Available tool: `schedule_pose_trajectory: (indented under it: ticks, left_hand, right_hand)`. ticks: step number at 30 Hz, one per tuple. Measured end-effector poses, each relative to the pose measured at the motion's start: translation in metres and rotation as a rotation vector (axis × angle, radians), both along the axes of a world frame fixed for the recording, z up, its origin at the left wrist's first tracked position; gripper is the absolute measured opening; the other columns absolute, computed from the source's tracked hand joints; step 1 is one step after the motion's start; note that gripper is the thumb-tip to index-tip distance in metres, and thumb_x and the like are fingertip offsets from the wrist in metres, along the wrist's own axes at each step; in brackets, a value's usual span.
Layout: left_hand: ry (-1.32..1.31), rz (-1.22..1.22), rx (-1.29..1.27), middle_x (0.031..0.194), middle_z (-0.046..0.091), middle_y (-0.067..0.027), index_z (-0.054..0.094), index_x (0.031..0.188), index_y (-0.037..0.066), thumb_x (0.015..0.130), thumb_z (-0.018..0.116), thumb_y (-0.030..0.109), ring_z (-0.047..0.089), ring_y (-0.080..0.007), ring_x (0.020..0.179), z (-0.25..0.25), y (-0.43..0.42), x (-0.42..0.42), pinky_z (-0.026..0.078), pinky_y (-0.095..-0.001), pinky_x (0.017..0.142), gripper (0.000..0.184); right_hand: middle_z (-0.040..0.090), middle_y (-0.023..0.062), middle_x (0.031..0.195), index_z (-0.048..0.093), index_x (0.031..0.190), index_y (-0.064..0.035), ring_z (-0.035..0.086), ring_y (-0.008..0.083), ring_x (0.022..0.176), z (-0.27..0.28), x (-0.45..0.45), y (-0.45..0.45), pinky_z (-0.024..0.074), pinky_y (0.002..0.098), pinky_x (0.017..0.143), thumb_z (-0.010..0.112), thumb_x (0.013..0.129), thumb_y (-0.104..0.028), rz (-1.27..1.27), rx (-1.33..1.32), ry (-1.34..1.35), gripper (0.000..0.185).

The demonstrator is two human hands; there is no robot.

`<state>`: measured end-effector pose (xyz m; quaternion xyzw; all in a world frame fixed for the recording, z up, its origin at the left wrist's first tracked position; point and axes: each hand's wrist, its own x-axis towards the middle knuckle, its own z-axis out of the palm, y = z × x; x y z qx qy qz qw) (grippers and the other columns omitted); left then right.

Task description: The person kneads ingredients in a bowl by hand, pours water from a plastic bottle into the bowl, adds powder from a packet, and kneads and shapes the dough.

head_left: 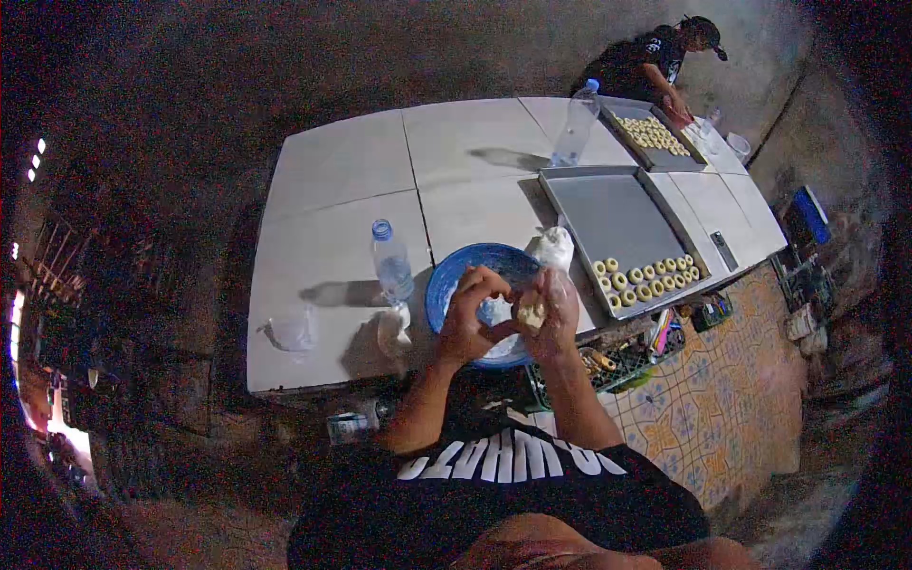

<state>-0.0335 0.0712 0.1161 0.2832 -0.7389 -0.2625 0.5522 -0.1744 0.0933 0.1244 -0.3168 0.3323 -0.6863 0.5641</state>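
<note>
A pale lump of dough (532, 313) rests in my right hand (554, 309), whose fingers curl round it above the right side of a blue bowl (439, 275). My left hand (470, 313) is over the bowl's middle, its fingers bent toward the thumb; whether they pinch something is too small to tell. White powder (494, 310) shows inside the bowl between the hands. Just behind my right hand stands a knotted white bag (554, 248). To the right lies a metal tray (608, 214) with several dough rings (643, 292) at its near end.
An open plastic bottle (390, 264), a small white bag (393, 328) and a clear bag (291, 329) are at the left. A capped bottle (576, 123) and second tray (652, 136) of dough pieces stand farther back. Another person (665, 62) reaches toward the table's far end.
</note>
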Motion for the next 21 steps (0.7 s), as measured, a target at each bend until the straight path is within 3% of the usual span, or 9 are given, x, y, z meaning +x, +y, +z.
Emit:
schedule_pose_trajectory:
  ticks: [2, 3, 5, 6, 9, 11, 16, 19, 21]
  left_hand:
    - [0.014, 0.009, 0.076, 0.092, 0.056, -0.0085, 0.057, 0.099, 0.004, 0.071, 0.084, 0.034, 0.053, -0.025, 0.088, -0.004, 0.001, 0.002, 0.042, -0.0384, 0.083, 0.049]
    - [0.142, 0.005, 0.082, 0.097, 0.057, -0.0091, 0.056, 0.104, 0.004, 0.073, 0.082, 0.037, 0.053, -0.0241, 0.091, -0.005, -0.002, 0.002, 0.042, -0.0382, 0.084, 0.052]
    - [0.4, -0.01, 0.122, 0.105, 0.058, -0.0101, 0.054, 0.115, 0.003, 0.078, 0.077, 0.043, 0.054, -0.0223, 0.098, -0.011, 0.0, -0.001, 0.042, -0.0379, 0.088, 0.06]
    - [0.352, -0.019, 0.163, 0.12, 0.055, -0.0118, 0.046, 0.131, 0.002, 0.084, 0.07, 0.051, 0.052, -0.0234, 0.11, -0.008, 0.001, 0.002, 0.039, -0.0396, 0.098, 0.072]
    - [0.349, 0.12, 0.093, 0.125, 0.052, -0.013, 0.043, 0.134, 0.002, 0.085, 0.071, 0.047, 0.049, -0.0263, 0.12, 0.01, 0.003, -0.003, 0.04, -0.0396, 0.101, 0.072]
    - [0.393, 0.211, 0.099, 0.128, 0.052, -0.0146, 0.047, 0.131, 0.001, 0.088, 0.07, 0.032, 0.054, -0.0265, 0.117, 0.0, -0.001, -0.006, 0.046, -0.0376, 0.097, 0.058]
    - [0.695, -0.069, 0.289, 0.116, 0.063, -0.0162, 0.06, 0.112, -0.001, 0.093, 0.063, 0.015, 0.065, -0.0268, 0.102, 0.003, -0.012, 0.004, 0.053, -0.0393, 0.089, 0.025]
    - [0.828, -0.184, 0.558, 0.099, 0.067, -0.0144, 0.059, 0.101, -0.002, 0.097, 0.056, 0.011, 0.069, -0.0252, 0.09, 0.032, -0.007, 0.001, 0.056, -0.0382, 0.083, 0.014]
    - [0.652, -0.117, 0.405, 0.089, 0.064, -0.0123, 0.057, 0.097, -0.001, 0.098, 0.054, 0.017, 0.069, -0.0233, 0.082, 0.023, -0.022, 0.009, 0.057, -0.0359, 0.074, 0.017]
  right_hand:
    - [0.061, 0.0049, 0.094, 0.054, 0.102, -0.0104, 0.062, 0.0152, 0.08, -0.003, -0.004, -0.005, 0.0529, 0.0297, 0.065, 0.049, 0.098, -0.042, 0.069, -0.089, -0.086, 0.033]
    - [0.06, 0.0089, 0.113, 0.051, 0.121, -0.0086, 0.06, 0.0208, 0.104, 0.003, 0.0, -0.003, 0.05, 0.0353, 0.088, 0.044, 0.1, -0.046, 0.103, -0.036, -0.199, 0.043]
    - [0.052, 0.013, 0.132, 0.041, 0.138, -0.0066, 0.051, 0.0252, 0.122, 0.02, 0.006, 0.0, 0.0385, 0.0411, 0.105, 0.039, 0.1, -0.049, 0.119, -0.163, -0.066, 0.056]
    - [0.042, 0.0139, 0.144, 0.033, 0.145, -0.0047, 0.042, 0.0256, 0.131, 0.022, 0.005, 0.0, 0.0303, 0.0404, 0.111, 0.039, 0.098, -0.056, 0.157, -0.067, 0.068, 0.07]
    - [0.038, 0.0145, 0.147, 0.028, 0.148, -0.0031, 0.04, 0.0276, 0.134, 0.014, 0.012, 0.01, 0.0287, 0.0411, 0.112, 0.041, 0.093, -0.065, 0.318, -0.186, 0.16, 0.084]
    - [0.035, 0.0169, 0.15, 0.034, 0.146, -0.0004, 0.031, 0.0287, 0.141, 0.012, 0.004, 0.012, 0.0199, 0.0426, 0.116, 0.042, 0.094, -0.063, 0.535, -0.351, 0.356, 0.082]
    - [0.041, 0.0158, 0.148, 0.04, 0.143, -0.0012, 0.036, 0.0288, 0.138, 0.038, 0.001, 0.025, 0.0263, 0.0415, 0.113, 0.048, 0.094, -0.059, 0.493, -0.324, 0.451, 0.076]
    - [0.057, 0.0162, 0.131, 0.049, 0.134, 0.002, 0.053, 0.0285, 0.124, 0.033, -0.014, 0.021, 0.0366, 0.0414, 0.107, 0.05, 0.096, -0.053, 0.457, -0.327, 0.45, 0.067]
    - [0.067, 0.0119, 0.102, 0.058, 0.117, 0.0022, 0.065, 0.0232, 0.095, 0.034, -0.019, 0.022, 0.0474, 0.0374, 0.092, 0.051, 0.097, -0.046, 0.419, -0.296, 0.262, 0.053]
